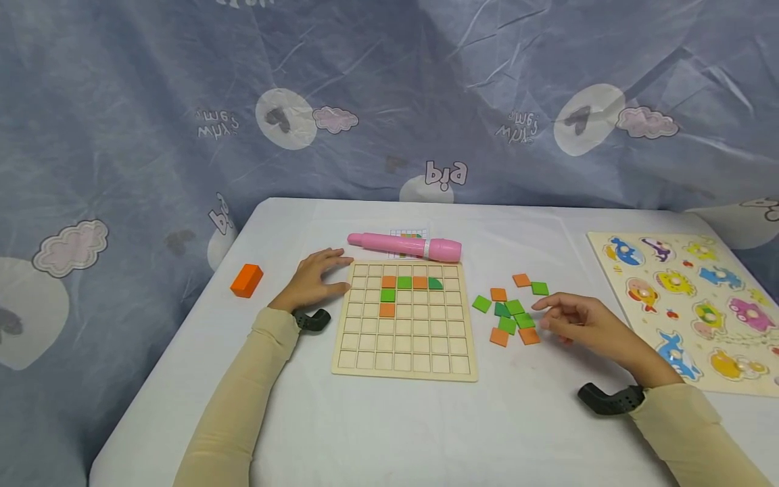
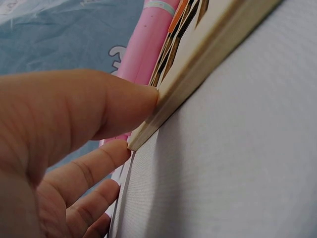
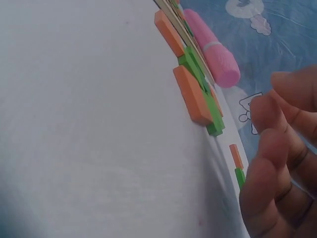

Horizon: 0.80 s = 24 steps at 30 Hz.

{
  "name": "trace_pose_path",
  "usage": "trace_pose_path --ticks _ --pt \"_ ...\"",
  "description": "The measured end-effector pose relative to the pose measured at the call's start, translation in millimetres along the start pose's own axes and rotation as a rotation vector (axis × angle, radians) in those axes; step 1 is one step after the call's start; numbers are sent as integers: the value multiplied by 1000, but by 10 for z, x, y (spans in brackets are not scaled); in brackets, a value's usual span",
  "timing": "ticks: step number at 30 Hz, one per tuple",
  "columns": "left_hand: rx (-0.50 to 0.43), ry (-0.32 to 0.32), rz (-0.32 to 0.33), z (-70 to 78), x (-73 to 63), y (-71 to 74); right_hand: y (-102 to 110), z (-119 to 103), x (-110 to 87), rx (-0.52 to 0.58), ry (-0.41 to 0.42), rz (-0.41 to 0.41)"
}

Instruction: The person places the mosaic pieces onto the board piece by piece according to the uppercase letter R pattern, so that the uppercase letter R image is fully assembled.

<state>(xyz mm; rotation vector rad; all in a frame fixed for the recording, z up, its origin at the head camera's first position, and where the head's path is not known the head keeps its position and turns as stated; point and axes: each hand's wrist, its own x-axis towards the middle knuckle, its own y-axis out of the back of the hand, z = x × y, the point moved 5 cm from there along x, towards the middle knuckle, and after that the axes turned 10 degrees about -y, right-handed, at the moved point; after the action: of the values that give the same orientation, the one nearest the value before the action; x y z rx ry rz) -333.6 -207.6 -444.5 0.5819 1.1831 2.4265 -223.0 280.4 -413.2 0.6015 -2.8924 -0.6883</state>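
A wooden grid board (image 1: 404, 345) lies on the white table. Orange and green tiles fill part of its upper rows, among them a dark green rounded piece (image 1: 435, 283). My left hand (image 1: 313, 281) is at the board's upper left, with the thumb (image 2: 129, 109) and a fingertip touching its edge in the left wrist view. To the right of the board lie loose green tiles (image 1: 514, 307) and orange tiles (image 1: 499, 337), plus a dark green piece (image 1: 502, 310). Beside them hovers my right hand (image 1: 581, 325), fingers loosely bent and nothing held.
A pink pen-like stick (image 1: 389, 243) lies across a printed pattern card (image 1: 409, 234) behind the board. An orange block (image 1: 246, 281) sits at the far left. On the right is a wooden animal puzzle board (image 1: 645, 270). A patterned grey-blue cloth (image 1: 389, 81) hangs behind the table.
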Motion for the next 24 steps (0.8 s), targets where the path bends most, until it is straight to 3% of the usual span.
trace_pose_path --ticks 8,18,24 --pt "0 5 5 -9 4 -7 -9 40 22 -122 -53 29" --pt "-7 6 5 -1 3 -7 -66 42 131 -242 -252 29" --pt "-8 4 6 -7 7 -9 -82 43 167 -281 -278 25"
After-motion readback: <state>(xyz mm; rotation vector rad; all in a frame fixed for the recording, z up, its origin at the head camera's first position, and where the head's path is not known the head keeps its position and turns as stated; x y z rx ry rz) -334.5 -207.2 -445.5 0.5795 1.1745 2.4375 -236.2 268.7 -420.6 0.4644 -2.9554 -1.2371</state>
